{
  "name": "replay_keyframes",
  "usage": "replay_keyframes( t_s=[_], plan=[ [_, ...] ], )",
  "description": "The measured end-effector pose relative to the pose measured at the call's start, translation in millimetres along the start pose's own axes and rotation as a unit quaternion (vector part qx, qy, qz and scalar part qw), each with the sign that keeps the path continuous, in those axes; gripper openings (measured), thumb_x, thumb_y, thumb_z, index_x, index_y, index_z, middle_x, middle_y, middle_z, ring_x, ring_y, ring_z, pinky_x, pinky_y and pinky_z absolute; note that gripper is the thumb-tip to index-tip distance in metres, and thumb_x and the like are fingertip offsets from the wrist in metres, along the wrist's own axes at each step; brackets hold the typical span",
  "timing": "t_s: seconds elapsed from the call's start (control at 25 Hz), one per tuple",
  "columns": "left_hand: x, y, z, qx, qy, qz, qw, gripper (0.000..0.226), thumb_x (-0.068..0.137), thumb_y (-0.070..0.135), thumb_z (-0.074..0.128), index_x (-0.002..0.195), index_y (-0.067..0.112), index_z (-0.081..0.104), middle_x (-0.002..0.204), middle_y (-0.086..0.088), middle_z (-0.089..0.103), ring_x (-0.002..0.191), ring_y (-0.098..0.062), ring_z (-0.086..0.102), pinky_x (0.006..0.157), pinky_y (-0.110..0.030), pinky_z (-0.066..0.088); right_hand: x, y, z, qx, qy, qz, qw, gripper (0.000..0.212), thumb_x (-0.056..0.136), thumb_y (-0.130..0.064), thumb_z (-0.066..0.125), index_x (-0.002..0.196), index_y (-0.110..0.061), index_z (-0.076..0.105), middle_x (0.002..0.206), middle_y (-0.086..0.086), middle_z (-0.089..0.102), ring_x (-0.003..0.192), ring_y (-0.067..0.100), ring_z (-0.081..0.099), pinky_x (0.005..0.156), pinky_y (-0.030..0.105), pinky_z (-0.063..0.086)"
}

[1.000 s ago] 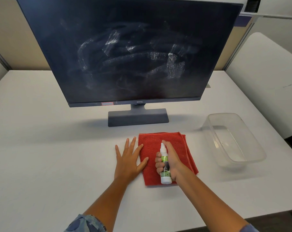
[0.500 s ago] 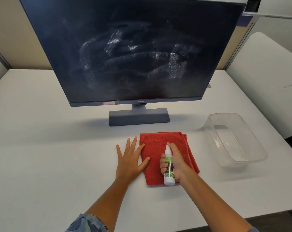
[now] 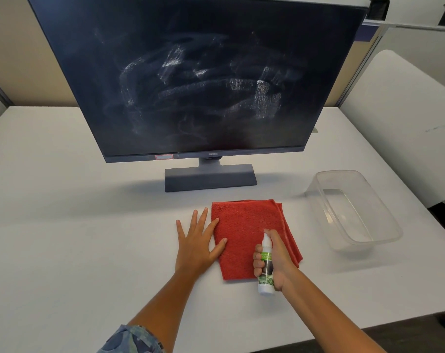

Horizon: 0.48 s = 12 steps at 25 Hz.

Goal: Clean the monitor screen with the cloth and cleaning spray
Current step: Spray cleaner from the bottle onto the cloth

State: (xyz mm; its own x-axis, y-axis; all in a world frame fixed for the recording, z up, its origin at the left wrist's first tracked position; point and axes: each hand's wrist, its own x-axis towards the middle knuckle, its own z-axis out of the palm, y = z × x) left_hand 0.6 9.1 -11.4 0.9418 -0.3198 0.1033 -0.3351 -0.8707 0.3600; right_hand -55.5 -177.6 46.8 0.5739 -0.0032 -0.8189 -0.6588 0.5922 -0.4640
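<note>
Smears all over the monitor screen (image 3: 201,80), folks: pale swirls and chalky streaks run across the middle of the dark panel, thickest right of centre, and nothing up there looks wiped yet. So the cleaning proper reads as not begun; this is the preparation stage.

Down on the white bench (image 3: 63,225), the folded red cloth (image 3: 244,225) lies flat just in front of the monitor's stand (image 3: 210,175). The left hand (image 3: 197,244) is spread wide open, palm down, holding nothing; its thumb and forefinger overlap the cloth's left edge as if pinning it. The right hand (image 3: 273,261) is wrapped around the small white spray bottle (image 3: 265,267), which stands upright over the cloth's near right corner, forefinger up on the nozzle. Whether its base touches the cloth or hovers just above, I can't tell. No mist is visible, and no dark damp patch shows on the fabric, so I can't say the cloth has been wetted.

Over to the right, well apart from the cloth, sits a clear plastic tub (image 3: 384,240), apparently with nothing in it.

My read: spray in hand, cloth steadied, screen untouched. Still ahead are dampening the cloth or screen, taking the cloth up, and working across those streaks until the panel is evenly dark.
</note>
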Motion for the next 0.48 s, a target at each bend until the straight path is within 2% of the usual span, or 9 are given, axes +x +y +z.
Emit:
replay_keyframes(
  t_s=[0.12,0.16,0.24,0.28,0.32,0.4,0.48],
  plan=[
    [-1,0,0,0.004,-0.002,0.001,1.000,0.064,0.085,0.065,0.026,0.139,0.032,0.032,0.156,-0.001,0.017,0.144,-0.024,0.005,0.111,-0.058,-0.011,-2,-3,-2,-0.028,0.000,-0.032,0.999,0.055,0.079,-0.062,0.057,0.049,-0.016,0.053,0.046,0.004,0.052,0.034,0.016,0.047,0.040,0.020,0.041],
    [-1,0,0,0.005,-0.002,0.001,1.000,0.064,0.085,0.065,0.026,0.139,0.032,0.032,0.156,-0.001,0.017,0.144,-0.024,0.004,0.110,-0.057,-0.011,-3,-5,-2,-0.032,-0.012,-0.048,0.998,0.048,0.080,-0.056,0.059,0.054,-0.015,0.054,0.049,0.005,0.053,0.038,0.017,0.049,0.043,0.023,0.043],
    [-2,0,0,0.005,-0.003,0.000,1.000,0.064,0.085,0.065,0.025,0.139,0.032,0.031,0.156,0.000,0.016,0.145,-0.023,0.003,0.110,-0.056,-0.013,-7,-16,-3,-0.035,-0.036,-0.117,0.992,0.019,0.078,-0.028,0.061,0.070,-0.013,0.052,0.059,0.007,0.051,0.047,0.020,0.051,0.050,0.028,0.046],
    [-2,0,0,0.004,-0.002,0.000,1.000,0.064,0.085,0.065,0.025,0.139,0.032,0.032,0.156,0.000,0.016,0.145,-0.023,0.003,0.110,-0.056,-0.013,-9,-23,-3,-0.046,-0.046,-0.165,0.984,0.013,0.071,-0.014,0.059,0.077,-0.012,0.048,0.064,0.008,0.048,0.053,0.021,0.052,0.054,0.031,0.047],
    [-2,0,-1,0.002,0.000,0.001,1.000,0.064,0.085,0.065,0.026,0.139,0.032,0.032,0.156,0.000,0.016,0.144,-0.023,0.004,0.110,-0.056,-0.013,-11,-32,-6,-0.070,-0.045,-0.210,0.974,0.023,0.063,-0.005,0.055,0.082,-0.011,0.044,0.068,0.008,0.046,0.058,0.021,0.051,0.057,0.034,0.047],
    [-2,0,-1,-0.003,0.002,-0.001,1.000,0.063,0.085,0.064,0.027,0.139,0.032,0.034,0.156,0.000,0.018,0.144,-0.023,0.004,0.111,-0.057,-0.011,-15,-51,-10,-0.142,0.003,-0.279,0.950,0.033,0.058,0.001,0.047,0.087,-0.012,0.040,0.074,0.010,0.046,0.067,0.023,0.051,0.065,0.039,0.046],
    [-3,1,-1,-0.004,0.003,-0.002,1.000,0.062,0.085,0.064,0.028,0.138,0.032,0.034,0.156,0.000,0.018,0.144,-0.023,0.004,0.111,-0.058,-0.009,-17,-67,-15,-0.211,0.077,-0.338,0.914,0.028,0.068,0.003,0.051,0.089,-0.013,0.041,0.080,0.009,0.047,0.074,0.023,0.050,0.067,0.037,0.046]
  ],
)
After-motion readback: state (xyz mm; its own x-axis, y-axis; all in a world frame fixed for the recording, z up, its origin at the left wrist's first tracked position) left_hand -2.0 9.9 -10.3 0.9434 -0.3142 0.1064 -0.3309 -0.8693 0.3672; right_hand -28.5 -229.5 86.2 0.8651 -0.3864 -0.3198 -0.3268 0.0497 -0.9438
